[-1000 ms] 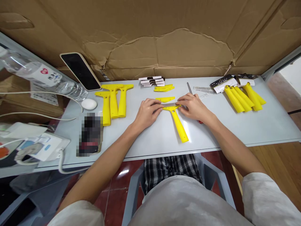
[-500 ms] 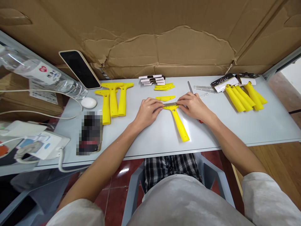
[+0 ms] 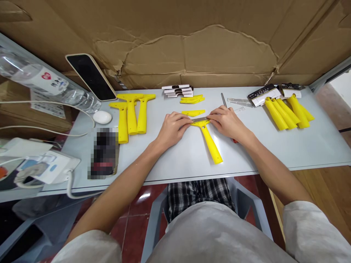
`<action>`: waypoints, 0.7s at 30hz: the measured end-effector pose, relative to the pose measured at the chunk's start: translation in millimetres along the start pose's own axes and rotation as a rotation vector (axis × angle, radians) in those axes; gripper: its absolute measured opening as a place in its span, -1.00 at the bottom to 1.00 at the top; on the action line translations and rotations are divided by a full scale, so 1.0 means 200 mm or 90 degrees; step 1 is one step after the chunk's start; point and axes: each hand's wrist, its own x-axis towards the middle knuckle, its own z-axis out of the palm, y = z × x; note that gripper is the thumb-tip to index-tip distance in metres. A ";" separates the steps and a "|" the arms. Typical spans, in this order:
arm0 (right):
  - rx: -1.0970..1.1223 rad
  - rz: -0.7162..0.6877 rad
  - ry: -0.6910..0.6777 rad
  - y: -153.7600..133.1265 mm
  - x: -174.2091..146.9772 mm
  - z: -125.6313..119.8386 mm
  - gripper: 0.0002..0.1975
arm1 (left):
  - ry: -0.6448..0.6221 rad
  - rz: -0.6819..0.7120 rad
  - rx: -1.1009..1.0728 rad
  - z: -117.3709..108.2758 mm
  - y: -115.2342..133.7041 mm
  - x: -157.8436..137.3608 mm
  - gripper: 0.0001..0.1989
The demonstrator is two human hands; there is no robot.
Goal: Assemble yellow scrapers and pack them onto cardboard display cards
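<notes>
A thin metal blade [image 3: 200, 119] lies along the head of a yellow plastic scraper handle [image 3: 210, 144], which rests on the table pointing toward me. The blade's left end is pinched by my left hand [image 3: 172, 128], its right end by my right hand [image 3: 226, 118]. Just behind the blade is a flat yellow head piece [image 3: 193, 113], and farther back a few more yellow pieces [image 3: 192, 99] are piled. Under my right hand lies a thin grey rod-like tool [image 3: 223, 99]; its middle is hidden, and something red shows by my wrist.
Yellow scraper handles [image 3: 132, 117] lie at left, near a phone [image 3: 91, 77], a white egg-shaped object [image 3: 102, 117] and a pixelated item [image 3: 102, 153]. Folded cards [image 3: 177, 91] stand behind. Blade strips [image 3: 241, 102] and carded yellow scrapers [image 3: 276, 115] are at right. Cardboard [image 3: 200, 51] closes the back.
The view has shifted slightly. Both hands stay at the blade's ends, and the scraper handle is in nearly the same place.
</notes>
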 end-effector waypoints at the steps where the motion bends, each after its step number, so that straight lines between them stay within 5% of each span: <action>1: -0.007 -0.005 0.002 0.00 0.00 0.00 -0.44 | 0.002 0.000 -0.003 0.00 0.00 0.00 -0.77; 9: -0.059 -0.019 0.002 0.00 -0.02 0.01 -0.37 | 0.015 0.011 -0.008 0.00 -0.01 0.00 -0.76; 21: 0.060 -0.001 0.021 0.04 -0.01 0.00 -0.40 | 0.014 0.020 -0.013 0.01 -0.02 -0.01 -0.75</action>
